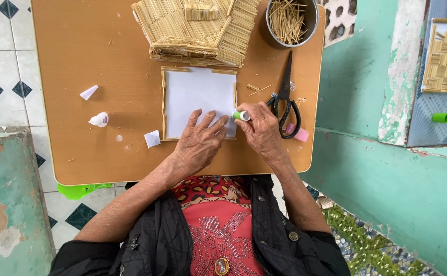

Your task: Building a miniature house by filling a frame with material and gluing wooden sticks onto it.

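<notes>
The left hand (199, 140) lies flat and open on a white square sheet (195, 94), with its fingers spread out. It presses on the bottom right part of the sheet and grips nothing. The sheet lies in the middle of the brown table (100, 51). Thin wooden sticks run along its edges like a frame.

The right hand (261, 130) is closed around a small glue tube (241, 115) with a green and white tip. The tip sits at the right edge of the sheet, just beside the left fingers.

Black scissors (286, 99) lie just to the right of the right hand, touching it or nearly so. A small pink thing (300, 134) sits under the scissor handles.

At the top of the table stands a little house made of sticks (195, 28). Next to it is a round metal bowl (311, 20) full of loose sticks.

On the left side of the table are a white cone cap (88, 92), a small white glue bottle (99, 120) lying down, and a little bit of white paper (152, 138). They are well apart from the hands.
</notes>
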